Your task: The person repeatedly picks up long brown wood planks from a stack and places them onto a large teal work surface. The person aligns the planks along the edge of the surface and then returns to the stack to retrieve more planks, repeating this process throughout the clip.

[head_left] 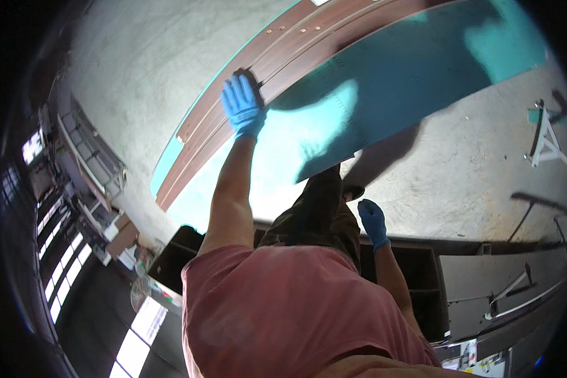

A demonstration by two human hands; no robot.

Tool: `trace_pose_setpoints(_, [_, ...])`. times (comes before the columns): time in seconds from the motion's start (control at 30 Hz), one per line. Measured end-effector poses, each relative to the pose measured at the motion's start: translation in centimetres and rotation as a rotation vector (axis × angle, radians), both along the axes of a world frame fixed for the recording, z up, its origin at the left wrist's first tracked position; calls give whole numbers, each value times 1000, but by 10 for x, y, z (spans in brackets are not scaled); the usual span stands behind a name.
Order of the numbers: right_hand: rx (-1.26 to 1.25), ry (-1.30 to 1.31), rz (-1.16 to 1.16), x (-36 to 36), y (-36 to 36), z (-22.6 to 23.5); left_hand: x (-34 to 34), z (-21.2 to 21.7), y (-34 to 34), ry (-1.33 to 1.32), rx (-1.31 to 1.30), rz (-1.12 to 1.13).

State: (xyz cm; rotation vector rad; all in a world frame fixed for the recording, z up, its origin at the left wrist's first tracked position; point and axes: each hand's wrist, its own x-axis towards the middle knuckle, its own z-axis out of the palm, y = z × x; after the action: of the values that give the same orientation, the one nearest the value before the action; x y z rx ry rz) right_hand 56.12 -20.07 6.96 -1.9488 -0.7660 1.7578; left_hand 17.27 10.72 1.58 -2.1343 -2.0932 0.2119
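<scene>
My left hand (240,106), in a blue glove, reaches forward with its fingers stretched out. It lies flat over a brown grooved panel (290,66), and a dark shadow edges the fingers. Next to the brown panel is a long teal sheet (384,75) with faint print, partly in shadow. Small light pieces (303,30) dot the brown surface. Down by my right leg hangs my right hand (373,220), also blue-gloved, with its fingers curled in. Nothing shows in it, and it touches neither panel.
White metal stands (548,142) stand on the concrete floor (435,176) at the right. Dark open bins (406,268) are close behind me, beside a large grey panel (479,286). A metal frame (89,148) and a fan (140,293) are off to the left.
</scene>
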Motion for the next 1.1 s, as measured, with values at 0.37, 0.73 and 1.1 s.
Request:
trace_pose_setpoints(0.37, [188,-57,11,-50,179,-5,-3,15,9,-205,-85,-92])
trace_pose_setpoints(0.73, [-263,-324,200,25,5,29,-16,-7,-6,-355,-197,-212])
trace_pose_setpoints(1.1, [-251,-869,-698,93,-282,106,164,68,-115,-113,-483,-622])
